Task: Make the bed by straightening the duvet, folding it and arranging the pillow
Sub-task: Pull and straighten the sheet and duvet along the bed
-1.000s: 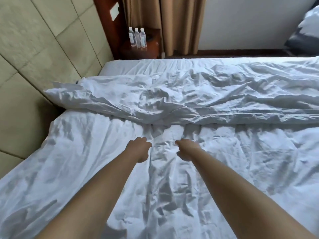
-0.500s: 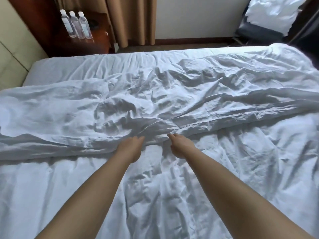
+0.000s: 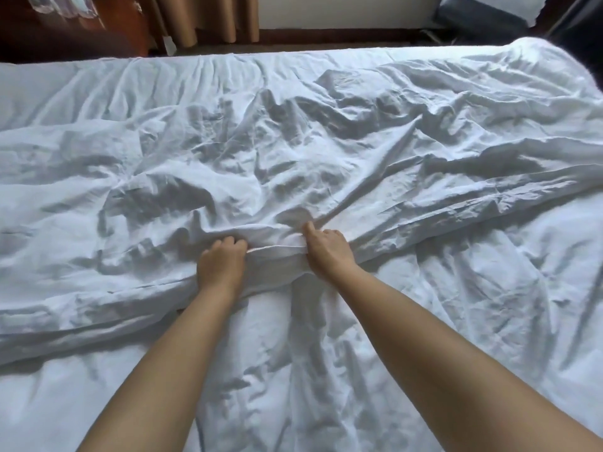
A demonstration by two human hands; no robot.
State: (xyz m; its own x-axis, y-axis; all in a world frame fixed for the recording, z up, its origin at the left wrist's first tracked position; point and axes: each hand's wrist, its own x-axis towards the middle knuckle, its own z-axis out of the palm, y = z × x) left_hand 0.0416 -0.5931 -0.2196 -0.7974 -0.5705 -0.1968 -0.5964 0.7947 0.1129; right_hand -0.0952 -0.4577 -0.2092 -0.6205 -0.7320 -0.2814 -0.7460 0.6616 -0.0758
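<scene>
Both hands at the near hem of the crumpled white cotton duvet [image 3: 293, 164], which lies in a rumpled band across the middle of the bed, over the creased white bottom sheet [image 3: 456, 321]. Left hand [image 3: 222, 262] has fingers curled into the folded edge; right hand [image 3: 326, 249] pinches the same edge just beside it, thumb on top, fingers tucked under. A short taut ridge of cloth runs between the two grips. To do this step well, I judge the hands should slide apart along the hem before lifting, since a hold this close together will only drag a peak through the middle and leave the ends bunched; then lift and shake toward the person to flatten the creases. No pillow on the bed in view; a white bundle on a dark chair [image 3: 483, 11] at far right may be it, cannot say. Against half a second ago: the hands then hovered at the hem with knuckles up; now they are closed on it, and the view has come closer and swung rightward, the wooden nightstand [image 3: 65, 31] nearly out of frame.
</scene>
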